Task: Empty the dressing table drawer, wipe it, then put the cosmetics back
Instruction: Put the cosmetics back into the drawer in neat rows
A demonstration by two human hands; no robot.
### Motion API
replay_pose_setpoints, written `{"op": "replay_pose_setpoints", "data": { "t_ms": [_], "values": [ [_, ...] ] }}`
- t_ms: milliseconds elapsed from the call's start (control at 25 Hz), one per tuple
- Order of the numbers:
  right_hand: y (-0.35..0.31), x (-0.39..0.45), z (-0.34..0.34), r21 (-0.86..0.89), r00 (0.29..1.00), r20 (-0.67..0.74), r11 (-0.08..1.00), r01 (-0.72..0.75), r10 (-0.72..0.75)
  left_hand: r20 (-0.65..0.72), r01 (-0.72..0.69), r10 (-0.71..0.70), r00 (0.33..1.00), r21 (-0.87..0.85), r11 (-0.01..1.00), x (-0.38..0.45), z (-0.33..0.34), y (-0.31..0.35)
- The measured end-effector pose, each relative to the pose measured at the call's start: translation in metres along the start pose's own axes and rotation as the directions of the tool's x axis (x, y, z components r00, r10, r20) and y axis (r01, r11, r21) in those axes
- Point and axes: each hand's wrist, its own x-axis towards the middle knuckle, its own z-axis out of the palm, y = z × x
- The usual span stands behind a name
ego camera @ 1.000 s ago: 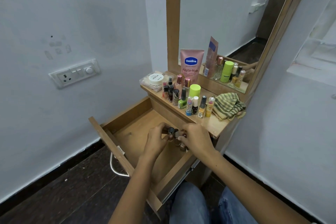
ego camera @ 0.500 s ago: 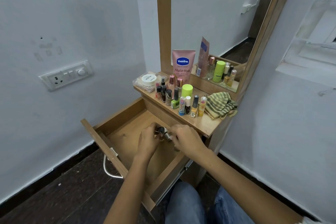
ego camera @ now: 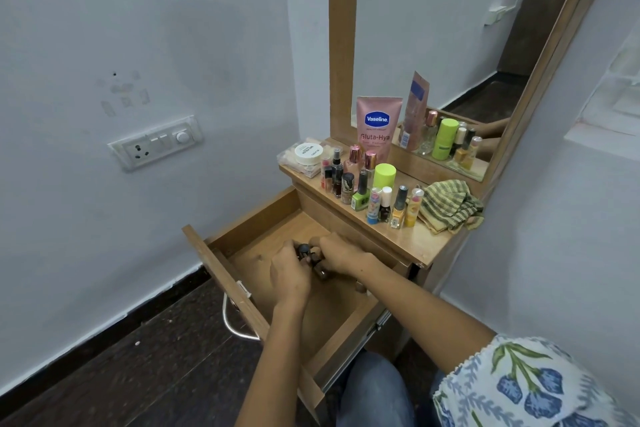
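Pink tube (ego camera: 378, 128), standing at the back of the worktop (ego camera: 412, 239) against the mirror frame: brand "Vaseline" in white on a blue oval badge; below it "Gluta-Hya" in pale letters; further small lines beneath are too fine to read. White round jar (ego camera: 308, 153), lying on a clear packet at the worktop's left end: dark print on the lid, too small to make out. Green nail-polish bottle (ego camera: 360, 199) in the front row: dark marking on its face, illegible. Remaining small bottles: labels present, none readable.
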Motion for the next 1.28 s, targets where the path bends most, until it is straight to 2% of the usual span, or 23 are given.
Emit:
{"op": "replay_pose_setpoints", "data": {
  "t_ms": [160, 320, 480, 640, 920, 1280],
  "values": [
    [0.000, 0.000, 0.000, 0.022, 0.996, 0.084, 1.000, 0.002, -0.004, -0.023, 0.038, -0.038, 0.999, 0.003, 0.999, -0.001, -0.003, 0.000],
    [0.007, -0.011, -0.013, 0.062, 0.999, -0.006, 0.997, -0.035, 0.036, 0.013, 0.025, -0.024, 1.000, -0.033, 0.999, -0.001, -0.002, 0.000],
    [0.021, -0.031, -0.027, -0.067, 0.990, -0.142, 0.997, -0.025, 0.015, 0.166, -0.102, 0.115, 0.979, -0.085, 0.991, 0.001, 0.003, 0.002],
    [0.026, -0.045, -0.019, -0.138, 0.987, -0.151, 0.988, -0.075, 0.054, 0.302, -0.224, 0.231, 0.925, -0.059, 0.973, 0.002, 0.009, 0.004],
    [0.026, -0.054, -0.005, -0.169, 0.975, -0.208, 0.979, -0.117, 0.081, 0.355, -0.305, 0.296, 0.887, -0.033, 0.952, 0.005, 0.015, 0.007],
    [0.038, -0.063, 0.004, 0.001, 0.942, -0.308, 0.990, -0.138, 0.131, 0.406, -0.341, 0.332, 0.851, -0.052, 0.939, 0.006, 0.023, 0.008]
  ]
}}
